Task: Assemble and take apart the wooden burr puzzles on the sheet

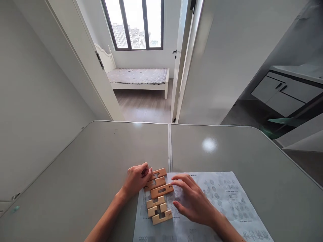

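Note:
Several notched wooden puzzle pieces lie in a column on a printed sheet. My left hand (138, 176) is curled closed at the left end of the farthest wooden piece (161, 172); whatever is inside the fingers, if anything, is hidden. Below that piece lies another reddish slotted piece (159, 183), its left end by my left wrist. A slotted piece marked 2 (164, 191) comes nearer to me. Paler notched pieces (155, 202) and a U-shaped piece (161, 218) sit closest. My right hand (196, 201) is open beside them, fingers apart, its fingertips near the marked piece.
The printed instruction sheet (222, 208) with small drawings covers the table's near right part. A grey table (121, 144) with a centre seam (169, 148) and rounded far corners holds it. Beyond are a doorway, a bed (138, 76), a window and a white cabinet (282, 90).

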Demonstrator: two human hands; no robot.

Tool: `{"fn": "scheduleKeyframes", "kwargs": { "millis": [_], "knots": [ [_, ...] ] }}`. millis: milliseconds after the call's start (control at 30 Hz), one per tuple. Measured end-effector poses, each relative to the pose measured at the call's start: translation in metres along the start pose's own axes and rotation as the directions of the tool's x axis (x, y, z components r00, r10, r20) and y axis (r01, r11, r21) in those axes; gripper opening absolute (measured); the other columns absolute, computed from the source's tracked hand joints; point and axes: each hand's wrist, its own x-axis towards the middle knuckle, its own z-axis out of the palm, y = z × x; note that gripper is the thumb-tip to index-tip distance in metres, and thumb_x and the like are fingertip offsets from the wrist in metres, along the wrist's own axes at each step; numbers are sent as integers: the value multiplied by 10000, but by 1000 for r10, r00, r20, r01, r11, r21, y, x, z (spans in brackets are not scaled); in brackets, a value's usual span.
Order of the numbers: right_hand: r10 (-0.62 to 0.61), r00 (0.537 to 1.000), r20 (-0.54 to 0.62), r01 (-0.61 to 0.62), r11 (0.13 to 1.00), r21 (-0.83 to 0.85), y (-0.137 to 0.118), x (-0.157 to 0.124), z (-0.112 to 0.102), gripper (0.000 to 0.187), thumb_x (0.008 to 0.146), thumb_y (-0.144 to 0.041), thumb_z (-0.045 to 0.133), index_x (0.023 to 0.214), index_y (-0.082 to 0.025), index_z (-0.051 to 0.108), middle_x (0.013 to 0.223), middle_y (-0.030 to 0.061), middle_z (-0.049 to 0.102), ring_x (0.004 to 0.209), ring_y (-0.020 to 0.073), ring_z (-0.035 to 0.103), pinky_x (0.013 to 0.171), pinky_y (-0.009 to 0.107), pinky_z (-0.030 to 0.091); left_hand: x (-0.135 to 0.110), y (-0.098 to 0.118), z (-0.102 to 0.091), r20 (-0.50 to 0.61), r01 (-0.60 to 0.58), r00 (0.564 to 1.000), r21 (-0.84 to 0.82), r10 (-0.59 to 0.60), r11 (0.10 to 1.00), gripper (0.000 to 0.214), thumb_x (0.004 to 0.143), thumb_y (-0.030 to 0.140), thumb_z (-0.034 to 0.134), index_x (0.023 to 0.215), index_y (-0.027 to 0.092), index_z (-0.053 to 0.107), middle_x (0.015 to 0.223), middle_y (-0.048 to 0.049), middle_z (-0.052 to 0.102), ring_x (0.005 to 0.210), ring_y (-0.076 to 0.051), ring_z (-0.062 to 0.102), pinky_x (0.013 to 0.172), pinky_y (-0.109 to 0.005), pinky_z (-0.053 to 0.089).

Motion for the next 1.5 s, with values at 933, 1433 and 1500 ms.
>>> {"fn": "scheduleKeyframes", "kwargs": {
  "millis": [933, 1433, 1500],
  "knots": [
    [64, 998, 0, -64, 994, 89, 15, 5, 7, 197, 1052, -233, 608, 1229, -294, 668, 1209, 64, 775, 1098, 259, 698, 973, 444, 595, 0, 5, -4, 31, -13, 999, 7, 13, 1000, 393, 928, 600, 640, 823, 234, 738, 577, 61, 504, 529, -122, 473, 593, -229, 353],
    [72, 997, -13, -71, 996, 53, 11, 6, 5, 200, 1032, -230, 623, 1219, -290, 661, 1189, 77, 773, 1064, 273, 709, 955, 446, 585, 0, 2, 1, -25, 22, 999, -63, -24, 998, 427, 964, 605, 618, 842, 228, 778, 578, 61, 467, 544, -122, 462, 579, -235, 350],
    [78, 997, -12, -77, 995, 56, 10, 6, 5, 195, 1034, -230, 622, 1217, -288, 662, 1188, 76, 773, 1064, 271, 708, 958, 447, 584, 1, 1, 1, -44, 21, 999, -75, -25, 997, 442, 975, 611, 602, 855, 226, 781, 576, 61, 465, 542, -122, 466, 581, -235, 358]
  ]
}}
